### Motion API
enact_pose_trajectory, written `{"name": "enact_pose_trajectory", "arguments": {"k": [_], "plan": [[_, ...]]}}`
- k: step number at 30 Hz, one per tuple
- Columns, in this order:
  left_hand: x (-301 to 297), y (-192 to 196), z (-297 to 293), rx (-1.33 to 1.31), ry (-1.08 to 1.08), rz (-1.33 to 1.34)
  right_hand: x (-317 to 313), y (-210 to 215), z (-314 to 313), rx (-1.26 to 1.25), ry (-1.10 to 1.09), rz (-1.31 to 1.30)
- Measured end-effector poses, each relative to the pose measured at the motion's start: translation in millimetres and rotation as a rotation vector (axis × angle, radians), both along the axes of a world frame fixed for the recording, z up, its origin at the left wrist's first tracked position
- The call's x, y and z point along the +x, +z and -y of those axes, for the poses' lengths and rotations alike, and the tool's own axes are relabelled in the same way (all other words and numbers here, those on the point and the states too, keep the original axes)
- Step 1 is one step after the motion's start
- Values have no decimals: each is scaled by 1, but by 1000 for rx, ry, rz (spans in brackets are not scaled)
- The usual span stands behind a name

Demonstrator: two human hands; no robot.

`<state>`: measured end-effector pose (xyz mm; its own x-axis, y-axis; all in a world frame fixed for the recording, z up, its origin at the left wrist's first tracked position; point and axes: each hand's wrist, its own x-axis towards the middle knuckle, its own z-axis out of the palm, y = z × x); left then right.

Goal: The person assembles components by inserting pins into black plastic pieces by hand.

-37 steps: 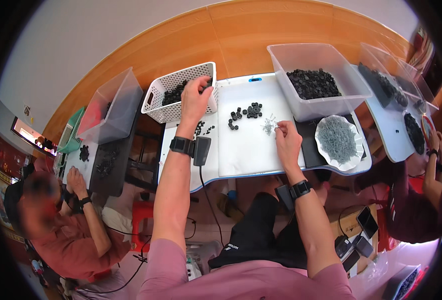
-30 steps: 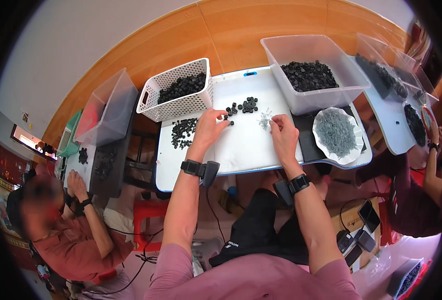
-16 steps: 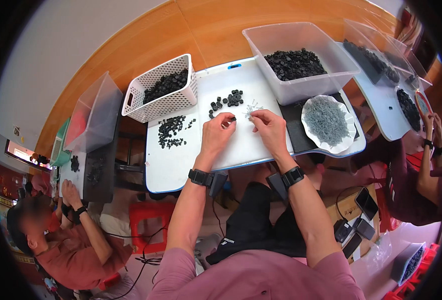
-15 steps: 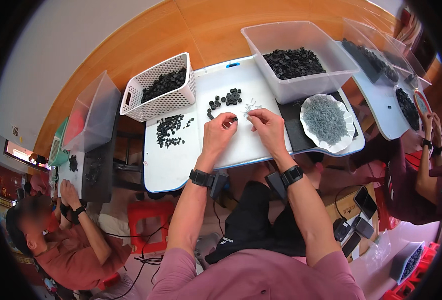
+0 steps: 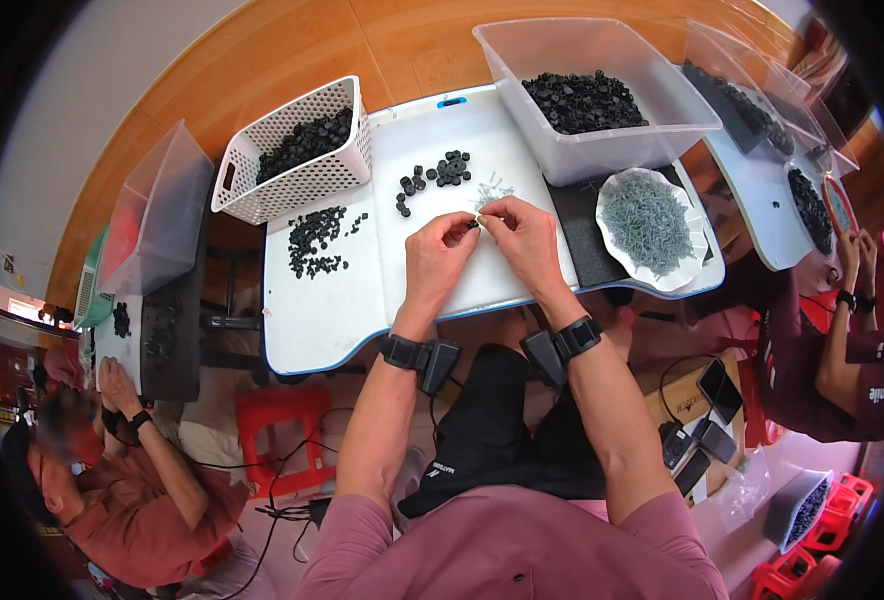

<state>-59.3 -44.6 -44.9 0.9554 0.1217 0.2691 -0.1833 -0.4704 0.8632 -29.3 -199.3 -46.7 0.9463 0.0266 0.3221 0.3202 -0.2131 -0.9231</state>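
My left hand [image 5: 442, 250] is closed in a pinch on a small black plastic part [image 5: 473, 224]. Against it, the fingertips of my right hand [image 5: 516, 236] are pressed together around what looks like a thin pale screw, mostly hidden by the fingers. Just beyond my fingers lies a loose bunch of silver screws [image 5: 493, 190] on the white table [image 5: 402, 225]. A cluster of round black knob-like pieces [image 5: 450, 168] sits farther back. To the left, many smaller black parts [image 5: 314, 238] are spread out.
A white perforated basket [image 5: 307, 180] and a clear plastic bin [image 5: 622, 150], both holding black parts, stand at the back. On the right a white scalloped dish [image 5: 699, 240] of screws rests partly on a black mat [image 5: 584, 235]. Co-workers sit on both sides; a red stool [image 5: 284, 420] stands lower left.
My right hand has moved left to my left hand, and their fingertips now meet at the black part. The view has shifted slightly.
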Motion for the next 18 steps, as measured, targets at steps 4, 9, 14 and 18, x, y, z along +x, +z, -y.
{"name": "enact_pose_trajectory", "arguments": {"k": [4, 9, 14, 18], "plan": [[0, 0, 0, -1, -2, 18, 0, 0, -1, 1, -22, 4], [-1, 0, -1, -15, -3, 26, -2, 3, -1, -44, 1, 0], [-1, 0, 1, -39, -7, 23, -2, 1, -1, -49, -14, 38], [-1, -2, 0, -20, -3, 37, -2, 0, -2, -41, -12, 30]]}}
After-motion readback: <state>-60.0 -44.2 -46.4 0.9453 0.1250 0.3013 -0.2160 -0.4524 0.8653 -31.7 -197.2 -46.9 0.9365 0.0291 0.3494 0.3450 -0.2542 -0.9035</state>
